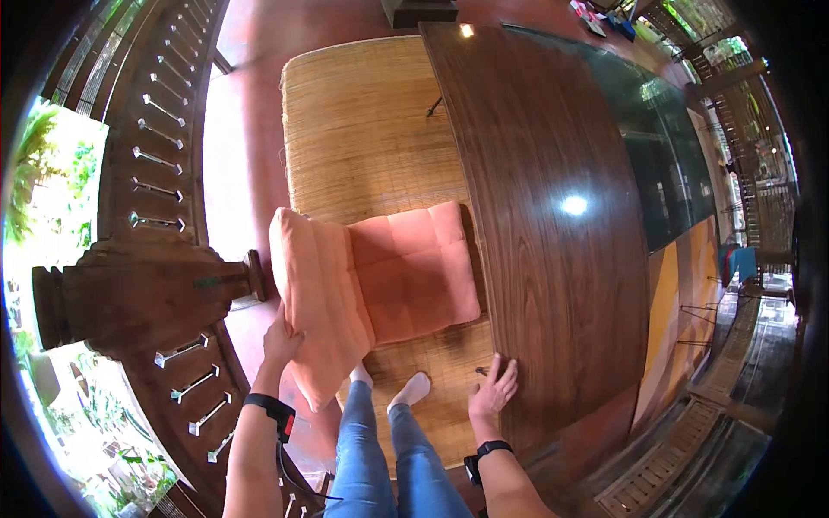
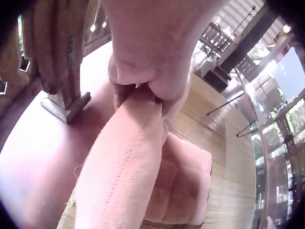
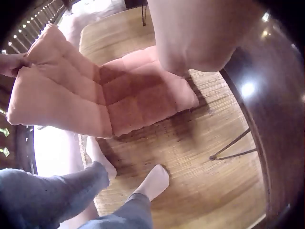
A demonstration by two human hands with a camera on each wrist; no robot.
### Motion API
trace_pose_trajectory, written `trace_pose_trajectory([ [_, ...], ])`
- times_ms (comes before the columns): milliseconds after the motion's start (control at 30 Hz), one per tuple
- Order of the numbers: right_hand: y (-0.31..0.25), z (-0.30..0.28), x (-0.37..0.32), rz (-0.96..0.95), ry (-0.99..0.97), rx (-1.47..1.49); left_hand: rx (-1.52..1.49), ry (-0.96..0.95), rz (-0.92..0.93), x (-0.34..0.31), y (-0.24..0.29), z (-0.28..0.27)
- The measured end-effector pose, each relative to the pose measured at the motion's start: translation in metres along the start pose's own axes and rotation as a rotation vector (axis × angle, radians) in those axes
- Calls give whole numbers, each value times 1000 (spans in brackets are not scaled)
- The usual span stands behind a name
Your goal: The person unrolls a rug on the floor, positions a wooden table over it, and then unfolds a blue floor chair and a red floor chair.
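An orange tufted floor chair (image 1: 410, 276) lies with its seat flat on the woven mat and its backrest (image 1: 324, 293) raised at the left. My left hand (image 1: 281, 341) grips the outer edge of that backrest; the left wrist view shows thumb and fingers (image 2: 164, 90) on either side of the padded edge (image 2: 119, 162). At the near part of the dark wooden table (image 1: 553, 285), my right hand (image 1: 495, 391) rests on the long edge with its fingers extended. In the right wrist view, much of the right hand (image 3: 195, 43) shows but its fingertips are hidden.
The woven mat (image 1: 371, 112) spreads under the chair and my socked feet (image 1: 414, 388). A carved wooden railing with a post (image 1: 155, 293) stands at the left. Thin metal table legs (image 3: 233, 155) reach down to the mat. Dark glass (image 1: 661, 155) covers the table's far side.
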State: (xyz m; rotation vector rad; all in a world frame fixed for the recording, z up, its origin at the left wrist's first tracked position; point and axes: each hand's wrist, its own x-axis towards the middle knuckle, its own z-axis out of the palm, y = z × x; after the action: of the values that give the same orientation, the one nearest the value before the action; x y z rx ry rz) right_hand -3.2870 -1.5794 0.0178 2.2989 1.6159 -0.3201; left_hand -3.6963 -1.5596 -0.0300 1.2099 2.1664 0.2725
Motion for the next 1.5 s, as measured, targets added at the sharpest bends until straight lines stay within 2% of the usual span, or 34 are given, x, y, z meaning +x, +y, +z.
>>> trace_pose_trajectory([
  [67,7,0,2,163,-85,-25,29,-34,-78,6,7,-7],
  [100,17,7,4,159,-131,-27,39,-51,-121,8,13,-12],
  [200,45,31,11,72,-16,-212,-50,-54,-233,-4,36,-20],
  [300,40,10,14,224,-129,-69,-237,94,-173,-19,34,-15],
  [400,41,6,13,268,-187,-50,-441,93,-161,-34,13,-1],
  [433,42,4,14,261,-188,-45,-335,66,-170,-43,4,3],
  [567,51,16,11,207,-123,-66,-225,-50,-165,-53,0,9],
  [767,70,-1,-1,180,-248,-25,-124,-9,-121,-51,3,14],
  [867,84,23,-6,161,-191,-73,-58,-53,-158,-54,17,12],
  [1000,94,42,-11,114,-134,-117,-49,-63,-142,-57,27,10],
  [1167,91,32,-13,113,-166,-144,-124,-69,-155,-55,12,12],
  [1267,90,30,-14,107,-159,-125,-61,-3,-110,-58,6,18],
  [1333,92,34,-15,96,-146,-116,-3,153,-17,-64,0,25],
  [1400,93,36,-14,107,-169,-123,30,122,-96,-72,6,24],
  [1467,94,36,-13,109,-182,-118,40,-91,-345,-87,23,12],
  [1500,94,36,-14,111,-184,-105,38,-101,-308,-87,18,12],
])
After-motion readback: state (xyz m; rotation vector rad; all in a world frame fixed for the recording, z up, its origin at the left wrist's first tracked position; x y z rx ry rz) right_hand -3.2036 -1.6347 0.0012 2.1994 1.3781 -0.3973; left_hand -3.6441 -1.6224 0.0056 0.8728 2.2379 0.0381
